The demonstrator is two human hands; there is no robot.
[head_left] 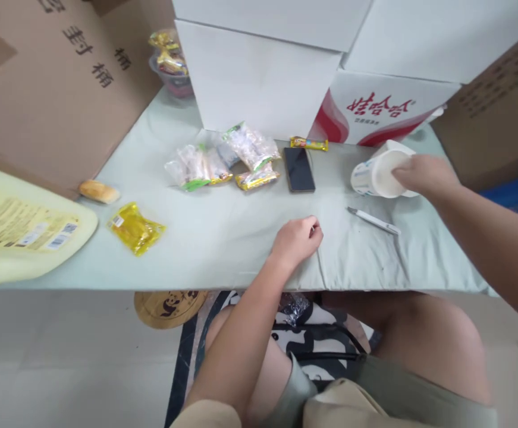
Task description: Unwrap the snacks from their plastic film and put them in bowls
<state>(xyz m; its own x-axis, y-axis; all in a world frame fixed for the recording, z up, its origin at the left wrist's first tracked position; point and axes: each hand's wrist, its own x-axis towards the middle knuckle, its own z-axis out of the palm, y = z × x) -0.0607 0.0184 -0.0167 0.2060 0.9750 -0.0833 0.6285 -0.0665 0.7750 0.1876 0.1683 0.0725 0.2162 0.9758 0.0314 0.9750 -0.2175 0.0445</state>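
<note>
My right hand (423, 175) grips the rim of a white paper cup (377, 175) that lies tilted on its side on the pale cloth-covered table (223, 238). My left hand (298, 239) rests on the cloth near the front edge with its fingers curled; a small thin object seems pinched at its fingertips, too small to name. A white pen (373, 220) lies between the two hands. A dark phone (298, 169) lies flat just beyond my left hand.
Clear snack packets (223, 159) lie left of the phone, a yellow packet (136, 227) and a small bread roll (99, 191) further left. White boxes (259, 77), a red-and-white carton (374, 113) and brown cardboard (53, 83) stand behind. A pale yellow jug (22, 238) sits at the left edge.
</note>
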